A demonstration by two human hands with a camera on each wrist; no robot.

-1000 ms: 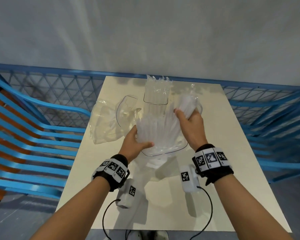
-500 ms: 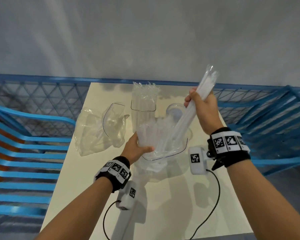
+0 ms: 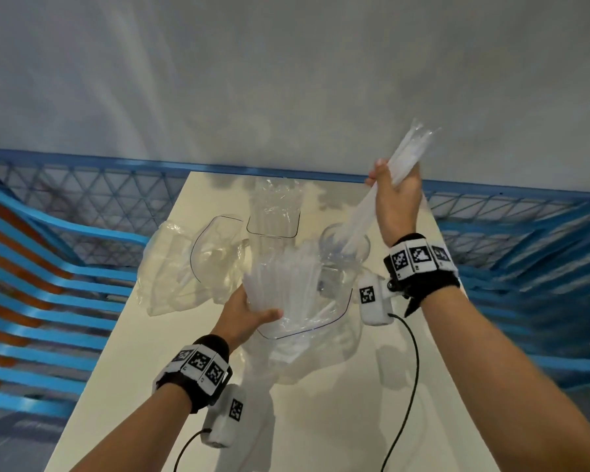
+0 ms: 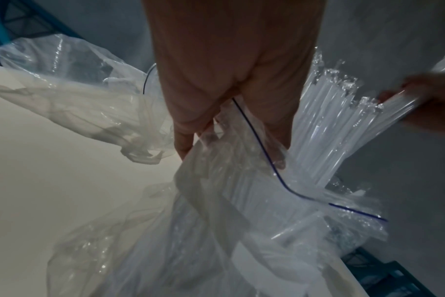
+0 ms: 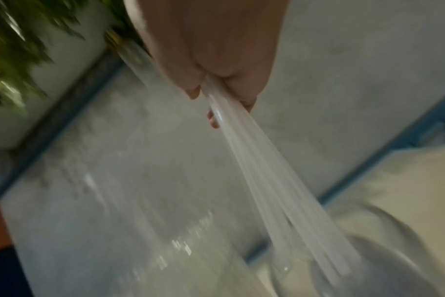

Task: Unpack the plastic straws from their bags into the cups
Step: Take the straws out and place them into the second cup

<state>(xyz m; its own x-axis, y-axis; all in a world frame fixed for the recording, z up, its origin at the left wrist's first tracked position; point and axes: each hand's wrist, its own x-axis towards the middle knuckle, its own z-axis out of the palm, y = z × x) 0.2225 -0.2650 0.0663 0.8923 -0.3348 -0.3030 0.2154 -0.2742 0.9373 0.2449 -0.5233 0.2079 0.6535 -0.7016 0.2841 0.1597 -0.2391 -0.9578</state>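
My right hand (image 3: 394, 195) grips a bundle of clear plastic straws (image 3: 365, 212) raised above the table, their lower ends dipping into a clear round cup (image 3: 361, 248). The right wrist view shows the same bundle of straws (image 5: 275, 191) running down from my right hand (image 5: 216, 80), blurred. My left hand (image 3: 246, 313) holds the mouth of a clear zip bag (image 3: 307, 321) with many straws (image 3: 283, 284) fanning out of it. In the left wrist view my left hand (image 4: 229, 112) pinches the bag's blue-lined rim (image 4: 267, 156).
A square clear cup (image 3: 273, 216) packed with straws stands at the table's far side. An emptied crumpled bag (image 3: 184, 267) lies at the left. Blue mesh railing (image 3: 82, 195) and blue slats surround the white table (image 3: 321, 420). A grey wall is behind.
My right hand pulled a bundle of straws out of the bag, lifted it up and to the right, and now its lower ends enter the round cup. The left hand kept holding the bag.
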